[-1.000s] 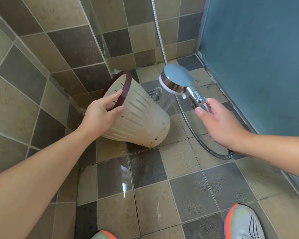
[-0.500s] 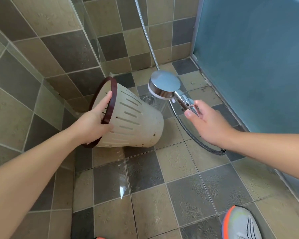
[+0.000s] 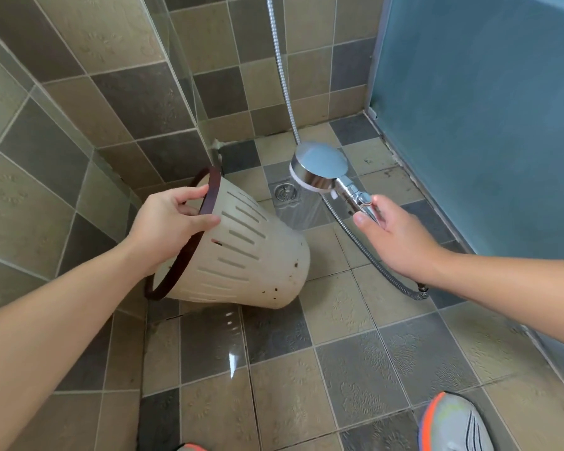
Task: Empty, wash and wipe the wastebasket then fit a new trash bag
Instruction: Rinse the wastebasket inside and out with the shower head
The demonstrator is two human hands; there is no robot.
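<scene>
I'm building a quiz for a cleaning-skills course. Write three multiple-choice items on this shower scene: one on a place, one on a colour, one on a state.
1. Where is the square metal floor drain?
A. Under the grey and orange shoe
B. Beyond the tipped basket, below the shower head
C. On the blue panel

2. What colour is the rim of the cream slotted plastic wastebasket?
A. Dark brown
B. Green
C. White

3. What is the chrome handheld shower head doing?
A. Hanging on a wall hook
B. Lying on the floor
C. Spraying water

Answers: 1 B, the drain sits on the floor tiles just past the basket. 2 A, the left hand grips a dark brown ring. 3 C, streaks of water fall from it while the right hand holds its handle.
</scene>
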